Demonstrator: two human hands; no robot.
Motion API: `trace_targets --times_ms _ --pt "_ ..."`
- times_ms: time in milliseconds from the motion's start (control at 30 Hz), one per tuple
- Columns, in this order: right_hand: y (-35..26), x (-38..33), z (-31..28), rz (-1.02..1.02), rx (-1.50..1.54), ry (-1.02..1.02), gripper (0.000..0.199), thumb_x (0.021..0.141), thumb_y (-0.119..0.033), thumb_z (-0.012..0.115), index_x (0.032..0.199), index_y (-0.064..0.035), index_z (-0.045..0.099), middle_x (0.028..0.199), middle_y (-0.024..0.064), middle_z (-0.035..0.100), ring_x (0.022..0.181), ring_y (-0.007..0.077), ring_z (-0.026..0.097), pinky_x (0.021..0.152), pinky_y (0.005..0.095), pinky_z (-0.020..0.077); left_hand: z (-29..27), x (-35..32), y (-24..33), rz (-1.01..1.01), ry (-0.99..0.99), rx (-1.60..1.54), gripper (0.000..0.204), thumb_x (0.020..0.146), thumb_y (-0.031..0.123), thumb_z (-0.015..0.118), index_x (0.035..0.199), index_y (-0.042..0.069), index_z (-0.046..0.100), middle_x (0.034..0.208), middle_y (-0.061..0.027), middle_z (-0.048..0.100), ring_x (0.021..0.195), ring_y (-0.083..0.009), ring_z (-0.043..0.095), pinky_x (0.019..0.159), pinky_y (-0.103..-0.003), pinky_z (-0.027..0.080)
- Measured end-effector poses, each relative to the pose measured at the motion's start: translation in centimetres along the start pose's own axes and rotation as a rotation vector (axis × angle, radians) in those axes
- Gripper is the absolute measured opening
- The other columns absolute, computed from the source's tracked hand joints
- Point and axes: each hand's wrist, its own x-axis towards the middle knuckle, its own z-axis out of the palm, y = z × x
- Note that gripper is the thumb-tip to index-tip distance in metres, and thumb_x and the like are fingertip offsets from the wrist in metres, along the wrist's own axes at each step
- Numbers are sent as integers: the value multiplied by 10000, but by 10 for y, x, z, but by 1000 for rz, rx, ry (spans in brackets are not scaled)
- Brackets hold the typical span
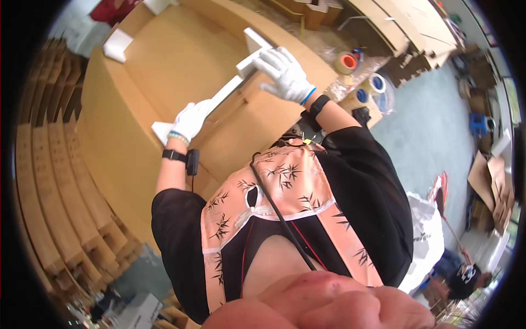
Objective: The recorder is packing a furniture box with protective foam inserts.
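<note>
In front of me stands a large open cardboard box [181, 49] with white foam corner pieces. A narrow white strip [226, 92] runs along the box's near edge between my hands. My left hand [190, 119], in a white glove, is closed on the strip's left end, beside a white foam corner piece [161, 131]. My right hand [285, 74], also gloved, lies with fingers stretched and thumb apart against the white foam piece [253, 60] at the near right corner. Its fingertips touch that foam; the palm side is hidden.
Stacked folded cardboard [55, 186] stands at the left. Right of the box are tape rolls [346, 62] and plastic wrap. More cardboard sheets [405, 27] lie at the back right. A person [466, 279] is at the far lower right, near a white plastic bag [424, 236].
</note>
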Motion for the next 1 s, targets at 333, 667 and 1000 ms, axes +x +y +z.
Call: trace_targets --times_ms 333,667,1000 --pt "43 -64 -62 265 -141 163 531 689 -260 730 1162 -80 567 1126 141 581 1074 326 536 941 452 398 -21 -40 18 -205 650 312 438 892 314 568 1225 30 574 1261 -168 568 1223 -341 476 1102 -507 231" --pt "169 -137 -162 602 -704 420 412 686 -293 731 1044 -109 645 1032 107 632 983 290 581 868 404 438 68 -148 58 -217 966 203 399 920 178 517 1238 -64 520 1240 -236 557 1168 -397 517 1079 -541 295" --pt "250 -134 -215 1227 -964 30 623 774 -612 589 1171 -133 558 1141 117 610 1085 293 549 888 431 423 33 -140 72 -315 619 118 447 894 206 549 1280 -16 512 1278 -211 535 1221 -359 474 1107 -512 263"
